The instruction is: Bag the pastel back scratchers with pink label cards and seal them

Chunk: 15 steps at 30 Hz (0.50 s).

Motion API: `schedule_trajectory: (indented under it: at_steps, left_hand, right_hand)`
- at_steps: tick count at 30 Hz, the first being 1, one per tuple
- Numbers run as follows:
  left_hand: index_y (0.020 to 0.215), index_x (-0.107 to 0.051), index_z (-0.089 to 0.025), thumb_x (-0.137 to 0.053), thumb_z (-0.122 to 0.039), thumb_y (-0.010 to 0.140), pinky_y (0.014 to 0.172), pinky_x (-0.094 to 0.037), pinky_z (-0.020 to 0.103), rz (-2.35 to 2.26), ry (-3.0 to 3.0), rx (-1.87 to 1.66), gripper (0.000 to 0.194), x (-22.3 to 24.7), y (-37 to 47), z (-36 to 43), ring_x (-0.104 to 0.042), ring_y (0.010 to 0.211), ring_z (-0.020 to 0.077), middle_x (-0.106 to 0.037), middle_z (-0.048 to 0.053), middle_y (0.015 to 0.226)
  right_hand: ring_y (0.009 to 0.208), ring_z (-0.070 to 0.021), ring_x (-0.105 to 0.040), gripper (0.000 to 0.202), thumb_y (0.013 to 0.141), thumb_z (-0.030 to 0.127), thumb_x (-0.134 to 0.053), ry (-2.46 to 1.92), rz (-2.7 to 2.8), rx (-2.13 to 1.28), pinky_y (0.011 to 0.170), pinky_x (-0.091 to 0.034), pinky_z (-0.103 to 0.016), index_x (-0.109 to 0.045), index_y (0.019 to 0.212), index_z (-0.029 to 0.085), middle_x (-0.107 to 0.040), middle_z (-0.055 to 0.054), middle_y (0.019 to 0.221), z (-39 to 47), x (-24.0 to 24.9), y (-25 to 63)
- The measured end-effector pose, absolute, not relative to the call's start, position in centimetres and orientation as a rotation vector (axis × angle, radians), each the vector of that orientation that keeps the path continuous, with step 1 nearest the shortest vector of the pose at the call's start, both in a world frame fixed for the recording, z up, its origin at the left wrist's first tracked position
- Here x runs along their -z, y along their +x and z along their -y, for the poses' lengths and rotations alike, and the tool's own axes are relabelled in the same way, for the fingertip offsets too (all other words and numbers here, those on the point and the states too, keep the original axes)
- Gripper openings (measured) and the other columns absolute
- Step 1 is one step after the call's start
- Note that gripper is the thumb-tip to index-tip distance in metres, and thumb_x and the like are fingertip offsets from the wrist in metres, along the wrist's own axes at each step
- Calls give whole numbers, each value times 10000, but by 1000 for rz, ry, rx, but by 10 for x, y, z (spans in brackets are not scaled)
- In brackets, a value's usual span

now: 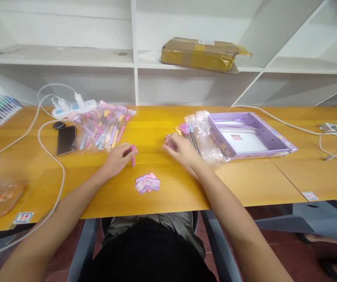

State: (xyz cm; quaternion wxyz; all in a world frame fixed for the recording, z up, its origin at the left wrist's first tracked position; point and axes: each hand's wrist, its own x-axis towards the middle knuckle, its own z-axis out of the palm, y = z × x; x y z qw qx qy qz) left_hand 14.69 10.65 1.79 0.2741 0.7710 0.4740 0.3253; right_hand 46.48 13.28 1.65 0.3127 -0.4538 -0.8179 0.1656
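My left hand (118, 159) is closed on a short pink tube-shaped handle (133, 156), which it holds upright over the table. My right hand (182, 149) is curled, with the fingertips drawn together. Something small and pinkish shows at those fingertips, too little to name. Close behind that hand lie several small hand-shaped rakes, like back scratchers (186, 128), with yellow, pink and blue heads and dark thin stems. A small fanned pile of pink and purple printed cards (147, 183) lies on the table in front of me, between the hands.
Bagged colourful back scratchers (104, 127) lie at the left, beside a black phone (66, 140) and a power strip (77, 109). Clear plastic bags (208, 141) and a purple tray box (233, 152) are at the right. A taped carton (199, 54) sits on the shelf. White cables cross the left side.
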Motion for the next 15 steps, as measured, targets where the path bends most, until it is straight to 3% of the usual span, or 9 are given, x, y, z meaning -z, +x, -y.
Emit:
schedule_trajectory:
  at_steps: [3,7,11,15]
  left_hand:
    - [947,-698,-210,-644,-569,1000,616,-445,292,-1161,1812,-892,366,-12,152,-104,-551,619,145,-607,-23,705]
    - [991,-690,-194,-723,-605,937,667,-516,304,-1025,1677,-879,416,-9,161,-100,-605,654,139,-709,24,859]
    - [1111,-622,-201,-718,-582,937,723,-555,332,-987,1604,-895,430,-10,165,-98,-662,707,159,-727,37,908]
    - [1131,-610,-207,-614,-497,993,731,-546,327,-1055,1638,-936,321,-10,163,-98,-658,735,166,-695,15,846]
  right_hand:
    - [735,-161,-619,360,1033,493,-671,-929,2315,-729,726,-476,-287,-623,1254,213,-737,-34,987,-110,-13,429]
    - [709,-148,-592,259,1077,450,-607,-857,2356,-815,700,-436,-271,-635,1130,198,-682,3,844,-97,-5,400]
    - [696,-152,-597,231,1074,403,-585,-1129,2417,-654,667,-400,-270,-645,1003,191,-706,-21,833,-104,-6,403]
    - [849,-230,-712,309,1093,416,-513,-1642,2462,-276,730,-446,-303,-718,1093,184,-799,-119,1003,-115,-15,419]
